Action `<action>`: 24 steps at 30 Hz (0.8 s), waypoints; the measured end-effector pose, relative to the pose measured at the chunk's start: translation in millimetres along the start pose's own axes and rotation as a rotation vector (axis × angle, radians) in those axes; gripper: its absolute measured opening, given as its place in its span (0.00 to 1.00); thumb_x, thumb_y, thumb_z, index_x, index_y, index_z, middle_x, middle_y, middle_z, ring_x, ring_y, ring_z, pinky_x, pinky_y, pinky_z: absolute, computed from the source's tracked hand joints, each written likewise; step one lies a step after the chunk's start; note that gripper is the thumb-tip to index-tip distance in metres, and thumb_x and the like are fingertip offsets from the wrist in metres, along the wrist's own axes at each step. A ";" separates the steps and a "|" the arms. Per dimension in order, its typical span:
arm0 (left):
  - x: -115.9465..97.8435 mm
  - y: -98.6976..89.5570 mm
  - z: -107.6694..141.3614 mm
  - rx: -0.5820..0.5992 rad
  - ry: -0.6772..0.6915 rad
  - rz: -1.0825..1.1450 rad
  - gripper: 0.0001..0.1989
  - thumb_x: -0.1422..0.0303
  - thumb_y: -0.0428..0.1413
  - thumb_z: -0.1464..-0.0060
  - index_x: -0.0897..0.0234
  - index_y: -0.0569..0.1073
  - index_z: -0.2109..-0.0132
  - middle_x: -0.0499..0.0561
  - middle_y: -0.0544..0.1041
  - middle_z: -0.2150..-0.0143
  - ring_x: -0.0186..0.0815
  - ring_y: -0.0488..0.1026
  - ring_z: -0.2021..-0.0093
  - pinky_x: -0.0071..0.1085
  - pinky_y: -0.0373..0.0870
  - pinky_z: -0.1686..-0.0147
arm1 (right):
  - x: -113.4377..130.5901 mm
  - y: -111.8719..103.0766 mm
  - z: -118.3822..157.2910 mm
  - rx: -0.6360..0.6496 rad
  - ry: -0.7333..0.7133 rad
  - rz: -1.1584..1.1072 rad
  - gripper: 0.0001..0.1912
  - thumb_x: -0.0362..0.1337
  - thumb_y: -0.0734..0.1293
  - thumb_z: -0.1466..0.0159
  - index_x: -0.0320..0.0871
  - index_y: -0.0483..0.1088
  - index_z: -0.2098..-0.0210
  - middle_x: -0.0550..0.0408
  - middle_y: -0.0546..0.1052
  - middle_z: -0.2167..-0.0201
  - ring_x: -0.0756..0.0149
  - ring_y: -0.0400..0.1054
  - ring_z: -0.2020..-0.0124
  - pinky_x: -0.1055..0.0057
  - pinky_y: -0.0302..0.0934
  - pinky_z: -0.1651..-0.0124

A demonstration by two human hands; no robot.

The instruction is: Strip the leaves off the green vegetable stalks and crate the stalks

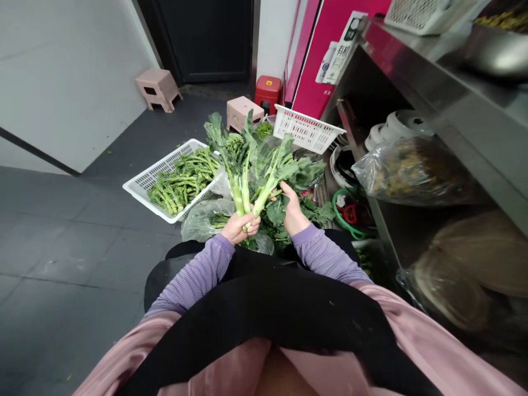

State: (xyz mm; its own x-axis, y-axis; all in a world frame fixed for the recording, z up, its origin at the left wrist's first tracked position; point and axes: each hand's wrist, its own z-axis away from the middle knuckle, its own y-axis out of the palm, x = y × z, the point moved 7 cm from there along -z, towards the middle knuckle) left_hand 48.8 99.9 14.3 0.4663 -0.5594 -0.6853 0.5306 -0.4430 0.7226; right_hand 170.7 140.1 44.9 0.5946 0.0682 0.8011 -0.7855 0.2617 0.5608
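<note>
My left hand [241,226] is closed around the cut ends of several leafy broccolini stalks [244,190], which fan upward and away from me. At the right side of this bunch, my right hand [292,208] curls its fingers against the rightmost stalk; its fingertips are partly hidden behind it. Below and beside my right hand lie loose dark green leaves [307,209]. To the left, a white slotted basket [142,190] holds a heap of trimmed broccolini [181,184]. A clear plastic bag [198,220] with more green stems sits just left of my left hand.
Behind the greens, a white basket [307,129] is tilted near a pink stool [243,113] and a red stool [268,93]. Another pink stool [159,88] stands by the wall. A metal shelf [437,104] with bagged goods [416,170] borders my right. A green-rimmed container [344,223] sits low.
</note>
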 end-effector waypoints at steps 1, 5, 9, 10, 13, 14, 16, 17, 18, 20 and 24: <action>-0.7 1.4 0.7 0.004 0.004 -0.020 0.22 0.62 0.65 0.58 0.62 0.61 0.62 0.41 0.62 0.80 0.23 0.56 0.86 0.20 0.50 0.85 | -3.6 -1.0 0.6 0.008 0.053 0.004 0.16 0.45 0.63 0.42 0.45 0.59 0.80 0.63 0.59 0.87 0.74 0.56 0.84 0.76 0.55 0.80; -0.3 7.5 3.4 0.015 -0.019 -0.085 0.23 0.63 0.65 0.58 0.62 0.60 0.63 0.41 0.63 0.81 0.24 0.58 0.86 0.20 0.51 0.85 | -22.2 -0.3 4.5 0.031 0.160 0.080 0.11 0.42 0.66 0.43 0.45 0.61 0.76 0.65 0.61 0.86 0.74 0.56 0.83 0.77 0.55 0.80; -8.0 7.7 0.0 -0.028 0.058 -0.140 0.23 0.61 0.66 0.59 0.63 0.60 0.63 0.41 0.65 0.81 0.24 0.58 0.86 0.21 0.52 0.85 | -45.8 -3.6 0.2 -0.049 0.237 0.125 0.11 0.38 0.68 0.46 0.44 0.60 0.77 0.65 0.59 0.88 0.73 0.55 0.85 0.76 0.52 0.83; -11.4 4.3 -1.1 -0.071 0.097 -0.171 0.23 0.62 0.66 0.60 0.63 0.61 0.64 0.41 0.65 0.81 0.24 0.59 0.86 0.21 0.53 0.85 | -47.1 -7.5 -1.0 -0.090 0.237 0.124 0.12 0.37 0.68 0.46 0.44 0.60 0.77 0.66 0.58 0.88 0.74 0.55 0.85 0.76 0.51 0.83; -16.7 -7.0 -2.8 -0.183 0.159 -0.275 0.22 0.62 0.66 0.60 0.64 0.61 0.65 0.41 0.67 0.81 0.24 0.60 0.86 0.22 0.55 0.84 | -31.2 -14.7 -1.7 -0.100 0.109 0.058 0.12 0.41 0.68 0.44 0.44 0.60 0.74 0.67 0.56 0.87 0.76 0.54 0.85 0.77 0.53 0.82; -16.6 -9.3 -3.0 -0.194 0.162 -0.302 0.22 0.62 0.66 0.60 0.64 0.61 0.65 0.42 0.67 0.81 0.24 0.61 0.86 0.21 0.55 0.84 | -21.2 -14.8 -0.5 -0.068 0.045 0.040 0.14 0.44 0.68 0.44 0.44 0.60 0.73 0.68 0.55 0.87 0.76 0.54 0.85 0.78 0.53 0.81; -15.1 -11.6 -3.0 -0.192 0.160 -0.343 0.22 0.62 0.65 0.60 0.65 0.62 0.65 0.42 0.68 0.81 0.24 0.61 0.86 0.21 0.54 0.85 | 0.4 -15.4 3.2 -0.039 -0.086 0.053 0.17 0.49 0.67 0.44 0.45 0.59 0.73 0.68 0.53 0.86 0.77 0.52 0.85 0.78 0.53 0.81; -14.6 -12.5 -2.6 -0.196 0.160 -0.366 0.21 0.62 0.65 0.60 0.65 0.62 0.65 0.42 0.68 0.81 0.24 0.61 0.86 0.21 0.54 0.85 | 11.1 -17.0 4.9 -0.063 -0.147 0.094 0.18 0.50 0.68 0.45 0.45 0.58 0.74 0.68 0.54 0.86 0.76 0.53 0.85 0.77 0.53 0.81; -14.6 -13.5 -1.9 -0.210 0.161 -0.394 0.21 0.62 0.65 0.60 0.65 0.62 0.65 0.42 0.68 0.81 0.25 0.61 0.86 0.21 0.55 0.85 | 22.3 -19.3 6.2 -0.112 -0.219 0.149 0.18 0.50 0.69 0.46 0.45 0.58 0.74 0.67 0.56 0.86 0.76 0.55 0.83 0.77 0.55 0.80; -15.1 -15.8 -0.3 -0.259 0.153 -0.464 0.22 0.62 0.66 0.61 0.65 0.63 0.65 0.42 0.68 0.81 0.25 0.62 0.85 0.22 0.57 0.84 | 45.7 -22.2 7.7 -0.218 -0.378 0.271 0.17 0.46 0.71 0.48 0.45 0.60 0.72 0.65 0.63 0.82 0.74 0.61 0.77 0.77 0.59 0.75; -13.9 -17.5 1.3 -0.333 0.118 -0.600 0.22 0.62 0.67 0.63 0.66 0.65 0.65 0.43 0.68 0.82 0.26 0.63 0.85 0.23 0.60 0.83 | 82.8 -15.2 0.0 -0.254 -0.584 0.506 0.17 0.39 0.73 0.52 0.44 0.63 0.68 0.59 0.72 0.71 0.68 0.67 0.62 0.74 0.63 0.62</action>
State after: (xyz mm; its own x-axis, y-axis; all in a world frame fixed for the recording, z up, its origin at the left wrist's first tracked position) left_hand 32.1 114.5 11.3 0.0882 -0.1972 -0.9764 0.9007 -0.4029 0.1627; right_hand 231.9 141.8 102.8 -0.0625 -0.2583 0.9640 -0.8306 0.5490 0.0933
